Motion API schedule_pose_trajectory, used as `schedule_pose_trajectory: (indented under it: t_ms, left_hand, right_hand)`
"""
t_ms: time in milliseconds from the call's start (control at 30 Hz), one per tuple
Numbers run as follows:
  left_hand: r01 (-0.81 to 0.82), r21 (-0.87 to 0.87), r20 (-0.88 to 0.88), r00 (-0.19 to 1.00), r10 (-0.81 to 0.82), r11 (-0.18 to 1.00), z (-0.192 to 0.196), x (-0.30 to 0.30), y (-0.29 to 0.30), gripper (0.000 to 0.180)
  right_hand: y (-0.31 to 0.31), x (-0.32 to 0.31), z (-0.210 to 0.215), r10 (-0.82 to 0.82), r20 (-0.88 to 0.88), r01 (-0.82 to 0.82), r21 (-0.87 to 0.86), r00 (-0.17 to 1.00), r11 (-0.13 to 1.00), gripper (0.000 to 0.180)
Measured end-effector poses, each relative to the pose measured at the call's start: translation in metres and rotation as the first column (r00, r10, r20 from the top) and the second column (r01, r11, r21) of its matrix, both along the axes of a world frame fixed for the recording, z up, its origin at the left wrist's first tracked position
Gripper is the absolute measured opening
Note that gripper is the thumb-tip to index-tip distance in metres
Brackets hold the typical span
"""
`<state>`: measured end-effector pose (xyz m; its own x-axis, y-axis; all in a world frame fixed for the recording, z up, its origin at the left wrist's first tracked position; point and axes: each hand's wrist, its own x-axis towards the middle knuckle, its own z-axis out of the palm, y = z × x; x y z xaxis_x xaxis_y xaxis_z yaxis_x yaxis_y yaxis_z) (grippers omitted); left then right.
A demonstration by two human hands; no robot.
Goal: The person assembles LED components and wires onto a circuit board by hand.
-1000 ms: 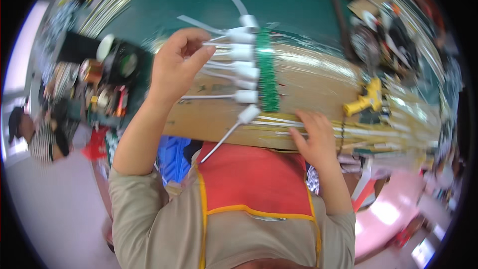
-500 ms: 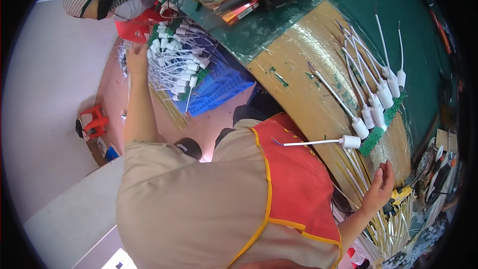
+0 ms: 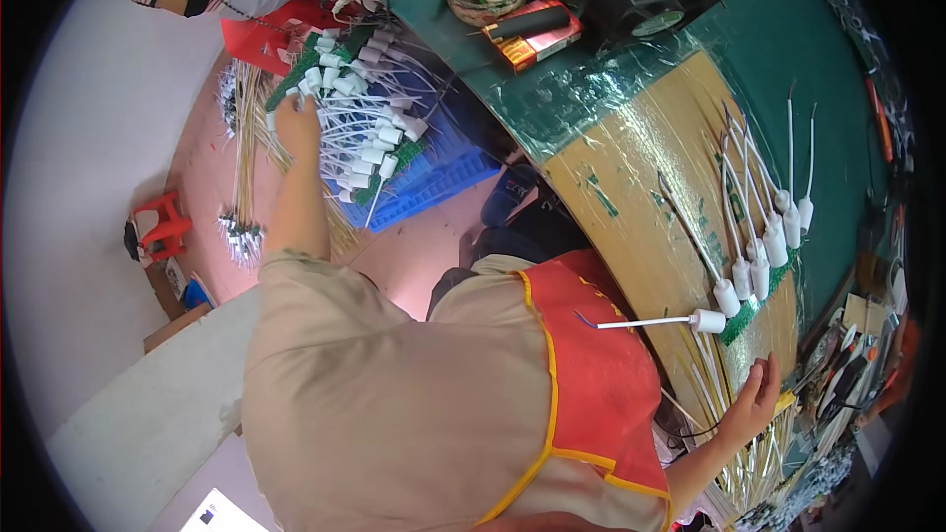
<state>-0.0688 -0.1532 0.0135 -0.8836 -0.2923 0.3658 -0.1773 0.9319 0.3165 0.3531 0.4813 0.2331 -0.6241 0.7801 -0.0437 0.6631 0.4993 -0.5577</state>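
Your left hand [image 3: 296, 118]: fingers clenched on white-capped wire bundle [image 3: 360, 128] above blue crate [image 3: 434, 177], eleven o'clock | your right hand [image 3: 754, 399]: fingers released, flat on taped cardboard board [image 3: 631, 187], four o'clock.

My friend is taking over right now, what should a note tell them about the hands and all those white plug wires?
Left hand: reaching down to the bundle of white-capped wires over the blue crate; whether its grip has closed is unclear.
Right hand: open, resting flat on the wire ends at the cardboard board.
Done: a row of capped wires lies across the green strip on the board; one capped wire sticks out sideways.
Left: many wires in the bundle by the crate.
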Motion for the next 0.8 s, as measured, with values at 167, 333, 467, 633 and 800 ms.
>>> schedule_pose_trajectory:
  t_ms: [167, 333, 467, 633, 800]
  left_hand:
    - [0.128, 0.039, 0.126, 0.983, -0.132, 0.991, 0.017, -0.025, 0.009, 0.030]
    - [0.560, -0.048, 0.521, 0.721, -0.458, 0.827, -0.002, 0.058, 0.103, 0.034]
    - [0.570, -0.261, 0.572, 0.741, -0.351, 0.779, -0.028, 0.108, 0.118, 0.042]
    - [0.499, -0.332, 0.530, 0.801, -0.279, 0.800, -0.043, 0.109, 0.115, 0.041]
    - [0.369, -0.152, 0.702, 0.693, -0.162, 0.917, -0.002, 0.094, 0.117, 0.044]
  right_hand:
    - [-0.008, -0.003, 0.005, -0.024, -0.010, 0.024, 0.008, 1.000, 1.000, 0.037]
    - [-0.013, -0.006, 0.004, -0.064, 0.004, 0.064, 0.000, 0.998, 0.998, 0.036]
    - [-0.011, 0.001, 0.005, -0.055, 0.005, 0.055, 0.007, 0.998, 0.998, 0.036]
    - [-0.010, 0.003, 0.005, -0.080, -0.046, 0.079, -0.030, 0.996, 0.996, 0.035]
    - [-0.003, 0.012, -0.001, -0.030, -0.108, 0.026, -0.040, 0.994, 0.999, 0.033]
